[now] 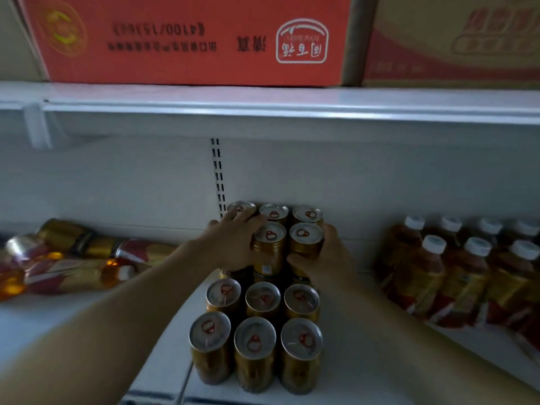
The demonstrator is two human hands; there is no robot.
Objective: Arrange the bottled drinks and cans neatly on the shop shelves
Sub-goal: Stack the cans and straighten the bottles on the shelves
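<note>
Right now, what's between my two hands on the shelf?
In the head view, two upright gold cans stand side by side between your left hand and right hand; the right hand grips the nearer one.

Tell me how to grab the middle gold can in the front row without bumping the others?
Pinch the front middle can by its lid rim, coming straight down from above. It stands upright, and the left can and right can crowd its sides, so fingers probably won't fit around the body. Only its top and front are free.
</note>
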